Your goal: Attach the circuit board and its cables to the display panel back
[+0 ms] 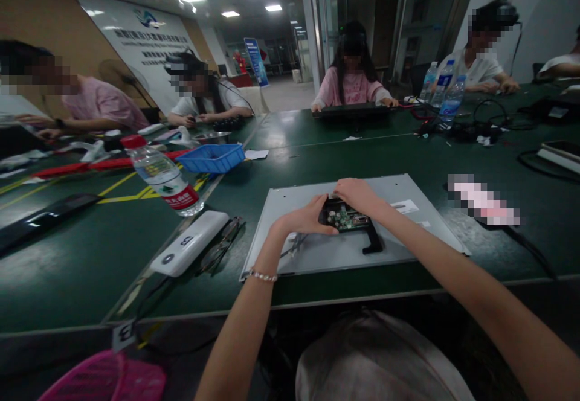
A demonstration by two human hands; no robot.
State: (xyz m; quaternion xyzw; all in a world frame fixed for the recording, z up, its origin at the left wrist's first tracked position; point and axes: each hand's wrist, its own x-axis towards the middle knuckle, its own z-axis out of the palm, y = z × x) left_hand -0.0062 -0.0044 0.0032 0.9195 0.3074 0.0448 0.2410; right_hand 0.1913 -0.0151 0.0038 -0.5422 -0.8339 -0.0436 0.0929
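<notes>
A green circuit board (347,218) in a black frame (374,243) lies on a flat grey metal panel (408,250). My left hand (310,217) grips the left side of the board, its thumb along the near edge and its fingers at the far corner. Curled over the far edge is my right hand (356,195), its fingertips pressed close to the left fingers. The exact contact under the right fingers is hidden. Thin grey cables (294,244) run over the panel below my left hand. White labels (405,206) show right of the board.
Left of the panel are eyeglasses (221,247), a white power bank (193,243), a water bottle (165,177) and a blue tray (212,158). A blurred-out device (483,202) with a cable lies right. Several people sit around the green table (290,153). A pink basket (109,380) stands below.
</notes>
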